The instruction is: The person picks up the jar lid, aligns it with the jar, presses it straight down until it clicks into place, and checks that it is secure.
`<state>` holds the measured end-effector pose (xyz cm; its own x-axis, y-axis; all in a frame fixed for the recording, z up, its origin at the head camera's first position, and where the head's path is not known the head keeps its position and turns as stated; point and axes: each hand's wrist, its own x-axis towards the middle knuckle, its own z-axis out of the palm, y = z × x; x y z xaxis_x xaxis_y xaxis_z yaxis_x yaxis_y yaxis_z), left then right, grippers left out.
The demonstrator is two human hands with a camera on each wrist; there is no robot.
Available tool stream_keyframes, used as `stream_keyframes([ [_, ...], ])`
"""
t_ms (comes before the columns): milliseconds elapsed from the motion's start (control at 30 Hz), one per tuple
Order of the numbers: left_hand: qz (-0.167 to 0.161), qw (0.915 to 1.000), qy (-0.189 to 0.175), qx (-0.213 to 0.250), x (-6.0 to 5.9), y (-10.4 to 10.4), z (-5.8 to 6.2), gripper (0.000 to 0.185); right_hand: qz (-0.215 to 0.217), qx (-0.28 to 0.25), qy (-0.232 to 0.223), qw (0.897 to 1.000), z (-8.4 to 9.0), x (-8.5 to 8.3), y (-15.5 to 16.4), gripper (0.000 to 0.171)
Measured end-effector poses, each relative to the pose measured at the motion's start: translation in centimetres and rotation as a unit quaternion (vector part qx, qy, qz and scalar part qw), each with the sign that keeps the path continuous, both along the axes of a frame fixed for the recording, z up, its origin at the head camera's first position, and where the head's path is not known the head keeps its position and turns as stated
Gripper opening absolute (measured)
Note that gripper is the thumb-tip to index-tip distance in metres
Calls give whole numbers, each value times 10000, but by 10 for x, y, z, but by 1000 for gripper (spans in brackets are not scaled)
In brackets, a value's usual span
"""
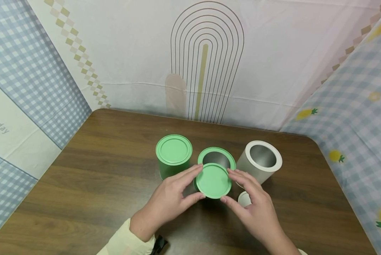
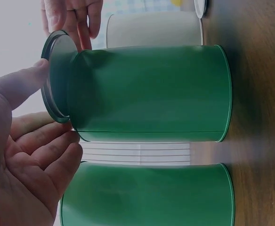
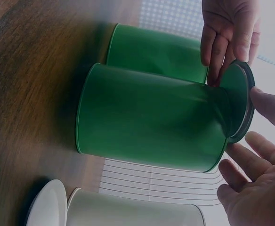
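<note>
A green lid is held by its edge between both hands, tilted over the near rim of an open green can in the middle of the table. My left hand pinches its left edge with thumb and fingers. My right hand pinches the right edge. In the left wrist view the lid leans against the top of the can. In the right wrist view the lid sits off-centre on the can.
A closed green can stands just to the left. An open white can stands to the right, with its white lid flat on the wooden table beside my right hand. Cloth walls enclose the back and sides.
</note>
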<state>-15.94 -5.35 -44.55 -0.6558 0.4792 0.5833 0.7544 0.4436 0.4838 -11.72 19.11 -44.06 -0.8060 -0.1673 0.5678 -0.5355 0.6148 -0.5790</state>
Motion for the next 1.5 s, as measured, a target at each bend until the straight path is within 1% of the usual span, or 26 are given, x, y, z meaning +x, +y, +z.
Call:
stream_keyframes([
  [400, 59, 10000, -10, -25, -2, 2, 2, 68, -25, 6, 19, 10000, 1, -2, 0, 60],
  [633, 9, 9999, -145, -72, -3, 2, 4, 67, -42, 11, 20, 10000, 2, -3, 0, 60],
  [967, -25, 9998, -93, -170, -6, 3, 4, 65, -71, 67, 137, 9999, 1, -6, 1, 60],
  [1300, -27, 9994, -198, -292, -7, 4, 6, 66, -122, 130, 133, 9998, 1, -9, 1, 60],
  [1500, -23, 9996, -187, -224, -10, 5, 5, 65, -52, 106, 238, 9996, 2, -12, 1, 58],
])
